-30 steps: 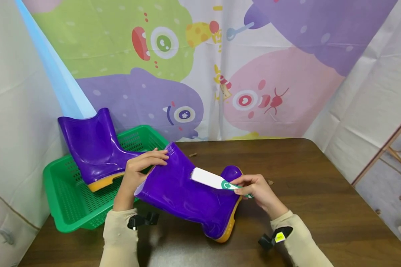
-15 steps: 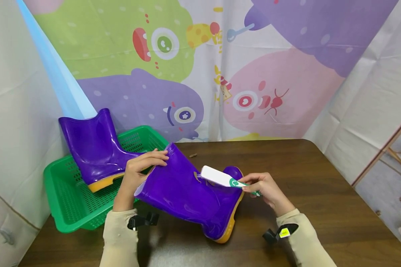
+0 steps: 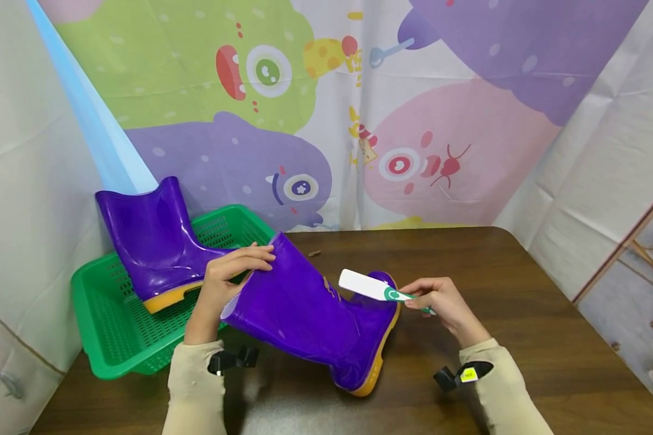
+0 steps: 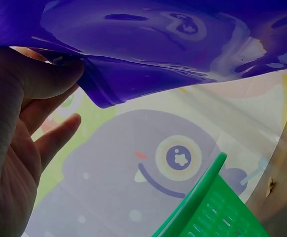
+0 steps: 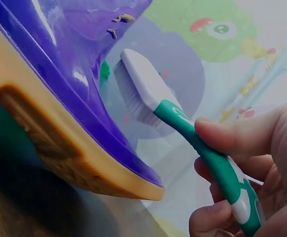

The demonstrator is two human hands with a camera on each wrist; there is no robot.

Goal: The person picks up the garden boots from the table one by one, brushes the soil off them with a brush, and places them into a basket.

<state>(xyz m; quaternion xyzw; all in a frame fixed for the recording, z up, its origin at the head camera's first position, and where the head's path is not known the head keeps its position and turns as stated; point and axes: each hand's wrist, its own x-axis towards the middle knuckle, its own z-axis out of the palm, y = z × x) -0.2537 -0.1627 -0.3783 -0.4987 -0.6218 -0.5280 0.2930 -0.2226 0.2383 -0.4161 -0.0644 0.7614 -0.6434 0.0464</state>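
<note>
A purple rubber boot (image 3: 299, 314) with a yellow sole is held tilted over the table, its opening toward the left. My left hand (image 3: 225, 275) grips the boot's top edge, the thumb pressing the rubber in the left wrist view. In my right hand (image 3: 441, 305) is a scrub brush (image 3: 363, 285) with a white head and green-and-white handle. Its bristles (image 5: 133, 96) face the boot, with a gap between them in the right wrist view. Small brown bits (image 5: 124, 18) of dirt cling to the boot's front.
A green plastic basket (image 3: 100, 338) stands at the left with a second purple boot (image 3: 152, 235) in it. A brown crumb (image 3: 314, 253) lies on the wooden table (image 3: 484, 272). A cartoon-printed curtain (image 3: 457, 157) hangs behind.
My right hand has moved right with the brush, drawing it off the boot's shaft toward the toe. Brown bits there have come into view. My left hand and boot stay nearly still.
</note>
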